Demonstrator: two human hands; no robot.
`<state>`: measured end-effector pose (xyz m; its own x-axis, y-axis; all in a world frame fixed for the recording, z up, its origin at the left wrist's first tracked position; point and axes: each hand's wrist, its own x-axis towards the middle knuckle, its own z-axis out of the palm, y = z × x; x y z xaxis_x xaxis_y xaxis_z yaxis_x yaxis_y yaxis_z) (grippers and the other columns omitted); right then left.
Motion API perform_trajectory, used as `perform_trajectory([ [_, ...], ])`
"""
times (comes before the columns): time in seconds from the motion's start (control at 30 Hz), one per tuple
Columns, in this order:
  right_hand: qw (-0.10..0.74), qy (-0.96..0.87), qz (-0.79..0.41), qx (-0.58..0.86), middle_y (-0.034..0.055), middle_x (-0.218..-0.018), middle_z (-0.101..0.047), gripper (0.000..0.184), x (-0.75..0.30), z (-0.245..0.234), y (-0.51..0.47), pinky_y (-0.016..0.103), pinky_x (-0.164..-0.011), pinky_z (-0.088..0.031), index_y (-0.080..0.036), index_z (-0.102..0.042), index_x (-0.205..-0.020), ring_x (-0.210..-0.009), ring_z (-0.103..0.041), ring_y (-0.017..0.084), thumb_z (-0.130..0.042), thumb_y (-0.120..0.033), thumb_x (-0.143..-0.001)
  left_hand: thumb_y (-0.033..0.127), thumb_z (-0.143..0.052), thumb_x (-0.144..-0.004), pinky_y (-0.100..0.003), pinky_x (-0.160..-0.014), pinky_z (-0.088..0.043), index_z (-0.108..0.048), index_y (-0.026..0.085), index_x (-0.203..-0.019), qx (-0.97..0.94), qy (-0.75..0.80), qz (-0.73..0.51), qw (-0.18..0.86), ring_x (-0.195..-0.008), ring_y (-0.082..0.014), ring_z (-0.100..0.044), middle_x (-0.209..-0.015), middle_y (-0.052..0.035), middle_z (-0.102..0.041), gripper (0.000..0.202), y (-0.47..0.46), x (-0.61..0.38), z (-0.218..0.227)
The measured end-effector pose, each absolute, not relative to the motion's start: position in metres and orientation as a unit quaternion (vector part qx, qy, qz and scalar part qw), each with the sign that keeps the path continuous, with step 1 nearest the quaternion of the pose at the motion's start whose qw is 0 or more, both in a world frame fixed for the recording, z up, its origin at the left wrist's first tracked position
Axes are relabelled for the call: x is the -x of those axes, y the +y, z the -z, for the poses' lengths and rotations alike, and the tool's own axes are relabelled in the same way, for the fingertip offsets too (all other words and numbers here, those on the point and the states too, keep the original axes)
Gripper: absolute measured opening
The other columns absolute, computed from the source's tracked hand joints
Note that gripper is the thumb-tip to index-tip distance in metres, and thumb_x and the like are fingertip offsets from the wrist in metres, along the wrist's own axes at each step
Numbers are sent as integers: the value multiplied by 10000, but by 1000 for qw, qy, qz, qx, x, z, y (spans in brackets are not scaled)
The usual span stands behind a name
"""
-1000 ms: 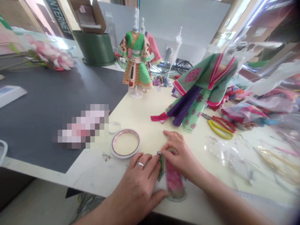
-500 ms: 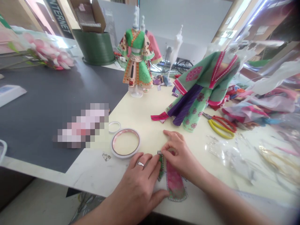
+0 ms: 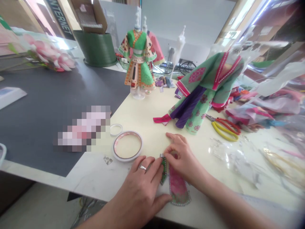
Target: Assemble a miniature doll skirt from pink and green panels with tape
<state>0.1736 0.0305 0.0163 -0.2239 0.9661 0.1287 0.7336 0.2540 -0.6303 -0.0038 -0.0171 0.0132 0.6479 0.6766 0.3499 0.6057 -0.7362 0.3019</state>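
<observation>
On the near edge of the table, my left hand (image 3: pixel 143 184), with a silver ring, lies with fingers spread and thumb stretched out. Its index fingertip rests on a narrow green fabric strip (image 3: pixel 164 173) edged with pearly beads. My right hand (image 3: pixel 183 157) pinches the top end of that strip between thumb and index finger. Under the right hand lies a wider pink and green fabric panel (image 3: pixel 178 187), bead-edged and rounded at the bottom; its upper part is mostly hidden. A large roll of tape (image 3: pixel 142 144) lies flat just beyond my left fingers.
A smaller tape ring (image 3: pixel 116 125) and a floral scrap (image 3: pixel 108 159) lie left. Red-and-yellow-handled scissors (image 3: pixel 225 135), plastic bags (image 3: pixel 234 159) and fabric piles (image 3: pixel 267 108) are at right. Dressed mannequins stand behind, one in green robes (image 3: pixel 138 60), another in a teal jacket (image 3: pixel 209 76).
</observation>
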Motion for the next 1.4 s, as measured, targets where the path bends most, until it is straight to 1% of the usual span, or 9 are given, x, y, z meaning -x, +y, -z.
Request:
perform_trajectory([
  [0.17,254,-749,-227,569,110,-1335,-500,163,-173,-18,30,458,-1044,-326,-194,-645,-653,-1267,-362,263,-548,-131,-767,434,-553,-865,-496,-949,-371,-548,65,-1197,-900,359,-232,85,-1057,-311,-471,-1180,-162,-579,496,-17,4,-13],
  [0.4,255,-748,-221,572,107,-1332,-504,159,-173,-17,30,459,-1038,-336,-194,-641,-657,-1262,-366,265,-549,-128,-769,480,-550,-857,-503,-1001,-331,-553,78,-1207,-899,364,-232,77,-1151,-330,-444,-1274,-165,-553,533,-19,5,-11],
  [0.57,259,-753,-212,567,107,-1326,-508,155,-173,-14,31,465,-1029,-346,-190,-645,-663,-1256,-373,261,-552,-117,-763,518,-533,-853,-505,-1019,-301,-552,72,-1223,-907,357,-214,57,-1182,-344,-450,-1276,-165,-570,580,-17,5,-10],
  [0.67,260,-756,-205,565,112,-1325,-511,156,-173,-14,30,465,-1026,-350,-186,-644,-663,-1249,-379,259,-550,-116,-766,555,-511,-851,-500,-1035,-277,-543,87,-1245,-908,365,-200,56,-1195,-343,-450,-1295,-154,-563,612,-17,4,-10],
  [0.9,249,-764,-185,566,138,-1297,-538,169,-172,-18,29,457,-1007,-370,-163,-644,-668,-1218,-407,267,-539,-124,-795,606,-519,-818,-516,-1023,-264,-539,92,-1251,-907,369,-201,40,-1153,-347,-480,-1284,-142,-575,673,-17,2,-10],
  [1.07,243,-774,-178,557,114,-1290,-545,189,-173,-20,28,452,-1011,-363,-176,-665,-688,-1216,-405,254,-528,-108,-799,634,-558,-770,-523,-1019,-259,-533,80,-1259,-907,373,-192,36,-1119,-349,-485,-1279,-144,-579,739,-18,-1,-11],
  [1.17,243,-782,-157,552,120,-1288,-544,192,-173,-22,26,463,-1015,-357,-174,-675,-690,-1224,-391,266,-530,-99,-791,646,-570,-752,-527,-1018,-256,-513,83,-1284,-908,376,-181,39,-1111,-353,-485,-1291,-145,-571,776,-17,-3,-11],
  [1.27,238,-793,-133,545,138,-1293,-539,196,-173,-25,24,474,-1023,-347,-166,-686,-697,-1232,-379,281,-529,-87,-784,643,-556,-763,-523,-1016,-260,-500,92,-1300,-909,374,-180,40,-1102,-348,-493,-1293,-143,-570,772,-16,-5,-11],
  [1.4,238,-796,-125,542,140,-1283,-547,200,-172,-26,22,470,-1016,-357,-168,-696,-707,-1212,-400,280,-531,-81,-780,641,-561,-759,-520,-1011,-265,-509,88,-1290,-909,371,-187,38,-1091,-346,-501,-1286,-149,-575,768,-16,-5,-11],
])
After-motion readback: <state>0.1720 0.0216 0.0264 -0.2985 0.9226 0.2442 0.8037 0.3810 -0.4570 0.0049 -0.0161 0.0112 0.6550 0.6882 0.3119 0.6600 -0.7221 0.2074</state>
